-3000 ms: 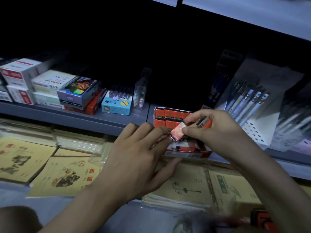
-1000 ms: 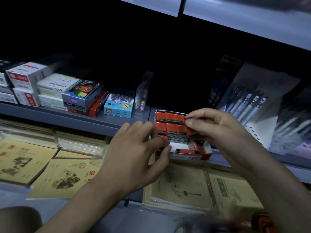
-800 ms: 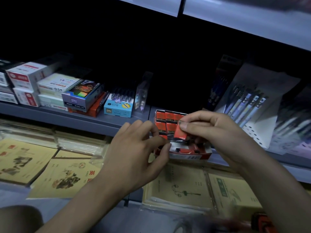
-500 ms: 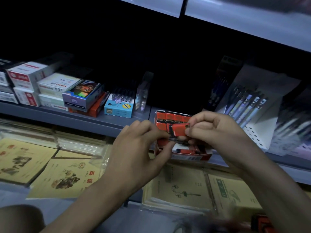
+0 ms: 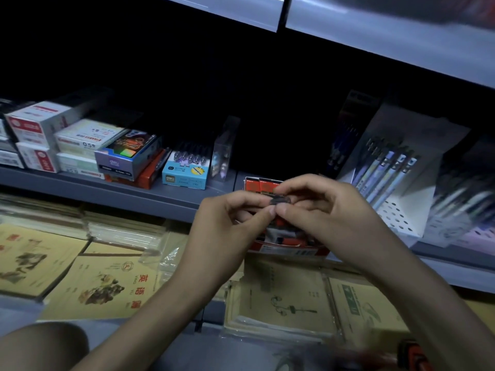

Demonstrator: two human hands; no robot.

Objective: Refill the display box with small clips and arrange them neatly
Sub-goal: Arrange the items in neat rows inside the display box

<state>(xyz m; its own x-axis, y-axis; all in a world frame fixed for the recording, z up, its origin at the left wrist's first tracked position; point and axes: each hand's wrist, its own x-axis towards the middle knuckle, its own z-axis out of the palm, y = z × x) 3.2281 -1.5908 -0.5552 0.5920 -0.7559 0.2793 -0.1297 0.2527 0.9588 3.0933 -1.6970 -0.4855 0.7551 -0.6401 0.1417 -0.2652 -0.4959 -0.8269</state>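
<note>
Both hands meet above the red display box [image 5: 288, 249] on the grey shelf [image 5: 150, 195]. The left hand [image 5: 227, 231] and right hand [image 5: 329, 212] pinch one small dark clip [image 5: 280, 200] between thumbs and forefingers, fingertips touching. The box sits just below and behind them, red clips [image 5: 258, 186] showing at its back.

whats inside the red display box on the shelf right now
Small red packs show at the back of the red display box, with a few loose red and white pieces lower down. Both hands, left hand and right hand, cover the middle, so how full it is cannot be told.
</note>
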